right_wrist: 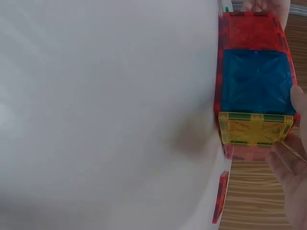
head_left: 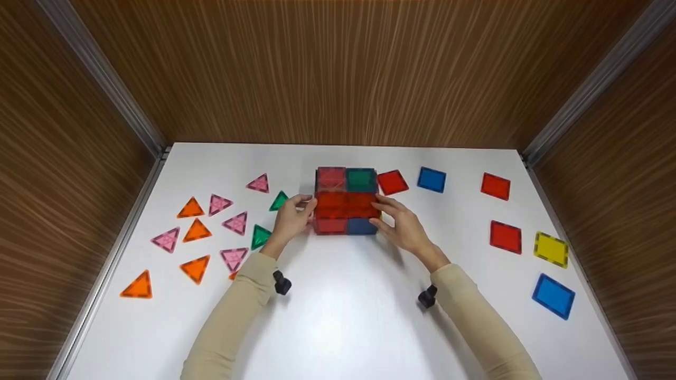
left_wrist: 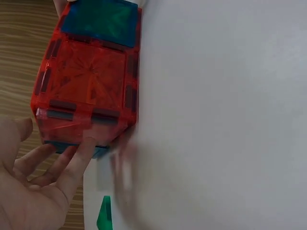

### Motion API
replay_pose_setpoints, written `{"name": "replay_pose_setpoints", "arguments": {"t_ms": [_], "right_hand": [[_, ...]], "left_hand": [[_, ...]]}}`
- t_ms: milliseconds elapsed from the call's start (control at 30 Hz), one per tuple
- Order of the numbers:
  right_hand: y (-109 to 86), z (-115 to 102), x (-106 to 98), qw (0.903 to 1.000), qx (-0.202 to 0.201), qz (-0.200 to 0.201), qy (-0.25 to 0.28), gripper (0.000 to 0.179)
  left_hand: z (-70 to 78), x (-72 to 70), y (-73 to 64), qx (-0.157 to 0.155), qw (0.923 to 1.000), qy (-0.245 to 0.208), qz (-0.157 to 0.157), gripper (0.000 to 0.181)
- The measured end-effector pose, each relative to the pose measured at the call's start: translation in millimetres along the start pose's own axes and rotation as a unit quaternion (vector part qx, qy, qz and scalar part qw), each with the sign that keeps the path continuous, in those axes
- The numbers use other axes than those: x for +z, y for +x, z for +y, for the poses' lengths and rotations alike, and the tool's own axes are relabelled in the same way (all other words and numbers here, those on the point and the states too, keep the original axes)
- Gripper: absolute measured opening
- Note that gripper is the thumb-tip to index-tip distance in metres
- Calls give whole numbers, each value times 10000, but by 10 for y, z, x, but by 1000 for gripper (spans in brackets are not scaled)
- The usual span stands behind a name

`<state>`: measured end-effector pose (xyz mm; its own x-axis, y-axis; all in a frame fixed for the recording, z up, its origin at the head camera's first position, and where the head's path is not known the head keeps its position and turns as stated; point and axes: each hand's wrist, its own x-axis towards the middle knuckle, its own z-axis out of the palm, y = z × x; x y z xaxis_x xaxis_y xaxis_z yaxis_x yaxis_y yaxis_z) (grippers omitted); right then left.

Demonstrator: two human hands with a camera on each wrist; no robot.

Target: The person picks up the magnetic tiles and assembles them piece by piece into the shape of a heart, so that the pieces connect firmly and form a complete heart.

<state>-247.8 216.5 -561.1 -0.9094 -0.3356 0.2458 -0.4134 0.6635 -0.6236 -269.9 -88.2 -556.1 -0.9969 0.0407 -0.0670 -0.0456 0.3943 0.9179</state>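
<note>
A box built of translucent magnetic tiles (head_left: pixel 347 205) stands toward the back of the white table, between both hands. Its top and front show red, blue, green and pinkish panels. My left hand (head_left: pixel 292 216) is at its left end; in the left wrist view the fingers (left_wrist: pixel 79 160) reach that end's pinkish-red panel while the thumb stays apart from them. At the right end, my right hand (head_left: pixel 404 226) holds the corner, thumb by the blue tile (right_wrist: pixel 258 79) and fingers at the yellow tile (right_wrist: pixel 256 129).
Loose orange triangles (head_left: pixel 196 230), pink triangles (head_left: pixel 235 224) and green triangles (head_left: pixel 261 237) lie on the left. Right of the box lie red squares (head_left: pixel 505 237), blue squares (head_left: pixel 553 296) and a yellow square (head_left: pixel 551 249). Wood-grain walls (head_left: pixel 338 74) enclose the table's back and sides.
</note>
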Motion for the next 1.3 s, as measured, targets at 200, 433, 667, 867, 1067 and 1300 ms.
{"name": "replay_pose_setpoints", "arguments": {"t_ms": [200, 433, 667, 867, 1067, 1300], "right_hand": [[-44, 30, -11, 9996, -154, 223, 0, 41], [-54, 58, -57, 9996, -136, 241, 47, 39], [-56, 77, -62, 9995, -121, 283, 35, 38], [-57, 62, -19, 9994, -252, 241, 24, 39], [-66, 63, 8, 9995, -132, 258, 81, 40], [-62, 70, 16, 9997, -84, 205, 75, 39]], "left_hand": [[-138, -315, -304, 301, 9969, 731, 36, 44], [-304, -666, -619, 677, 9842, 1623, -216, 48], [-444, -824, -637, 1137, 9553, 2705, -359, 52], [-602, -867, -584, 1070, 9357, 3345, -328, 39], [-630, -769, -633, 1159, 9227, 3646, -469, 29], [-500, -475, -791, 1588, 9092, 3764, -809, 24]]}}
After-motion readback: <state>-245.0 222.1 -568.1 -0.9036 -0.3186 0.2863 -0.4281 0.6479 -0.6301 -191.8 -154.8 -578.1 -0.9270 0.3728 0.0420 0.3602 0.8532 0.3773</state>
